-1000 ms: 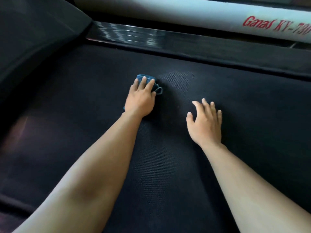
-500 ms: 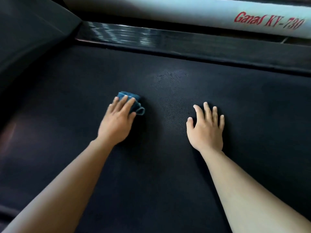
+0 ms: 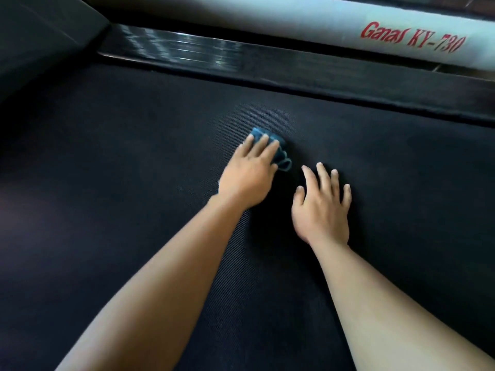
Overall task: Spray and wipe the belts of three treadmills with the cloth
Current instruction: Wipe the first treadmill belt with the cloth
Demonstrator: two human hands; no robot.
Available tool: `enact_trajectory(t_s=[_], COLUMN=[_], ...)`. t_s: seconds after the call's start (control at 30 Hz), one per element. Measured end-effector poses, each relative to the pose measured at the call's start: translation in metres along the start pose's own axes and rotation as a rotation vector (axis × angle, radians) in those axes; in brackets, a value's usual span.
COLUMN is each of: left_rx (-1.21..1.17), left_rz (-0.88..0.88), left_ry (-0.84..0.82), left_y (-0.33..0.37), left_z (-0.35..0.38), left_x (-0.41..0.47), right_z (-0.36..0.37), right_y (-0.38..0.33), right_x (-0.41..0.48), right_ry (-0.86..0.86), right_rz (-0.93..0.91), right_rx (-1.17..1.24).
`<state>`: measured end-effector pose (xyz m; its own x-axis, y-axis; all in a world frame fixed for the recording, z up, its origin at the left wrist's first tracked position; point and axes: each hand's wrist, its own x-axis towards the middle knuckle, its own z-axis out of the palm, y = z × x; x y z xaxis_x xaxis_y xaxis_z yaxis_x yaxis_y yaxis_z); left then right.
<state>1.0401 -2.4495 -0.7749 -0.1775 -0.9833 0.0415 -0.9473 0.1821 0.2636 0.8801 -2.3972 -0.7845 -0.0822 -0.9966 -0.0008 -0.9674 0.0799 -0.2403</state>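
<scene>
On the treadmill belt [image 3: 134, 183], mid-width, the left hand [image 3: 247, 175], fingers flat, presses the blue cloth [image 3: 281, 155], now swept back rightward to just beside the right hand [image 3: 321, 210], which rests spread and empty; wiping stroke apparently mid-pass, this patch being covered.

Count, all relative to the belt:
- 1 treadmill belt [image 3: 134, 210], fills most of the view.
- On the belt: 1 blue cloth [image 3: 281, 159].
- 2 hands on it: 1 left hand [image 3: 247, 180], 1 right hand [image 3: 321, 210].
- Along the belt's far edge: 1 glossy dark side rail [image 3: 214, 53].
- Beyond the belt, past that rail: 1 pale frame bar [image 3: 294, 22] carrying 1 red label [image 3: 412, 40].
- Off the belt's far-left corner: 1 dark cover panel [image 3: 40, 36].
</scene>
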Motion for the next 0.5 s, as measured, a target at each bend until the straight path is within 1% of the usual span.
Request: enact_trajectory(t_s=[0.1,0.17,0.23,0.3,0.4,0.5], left_rx=[-0.063,-0.067,-0.046,-0.05,-0.079,-0.094], left_rz=[-0.019,-0.072,-0.142,-0.243,-0.388,-0.429], left_ry=[-0.023,-0.012,0.042,0.06,0.051,0.062], left_y=[-0.003,-0.03,-0.069,-0.11,-0.153,-0.162], left_z=[-0.002,-0.009,-0.018,-0.027,-0.04,-0.047], left_x=[-0.055,-0.082,-0.087,-0.069,-0.018,0.039], right_z=[0.001,0.002,0.002,0.003,0.004,0.003], right_y=[0.001,0.0,-0.001,-0.002,-0.003,-0.002], right_x=[-0.001,0.0,0.0,0.0,-0.001,0.0], right_ry=[0.014,0.021,0.031,0.035,0.028,0.023], right_rz=[-0.005,-0.003,-0.002,-0.005,0.0,0.002], right_rx=[-0.007,-0.012,-0.015,-0.019,-0.026,-0.019])
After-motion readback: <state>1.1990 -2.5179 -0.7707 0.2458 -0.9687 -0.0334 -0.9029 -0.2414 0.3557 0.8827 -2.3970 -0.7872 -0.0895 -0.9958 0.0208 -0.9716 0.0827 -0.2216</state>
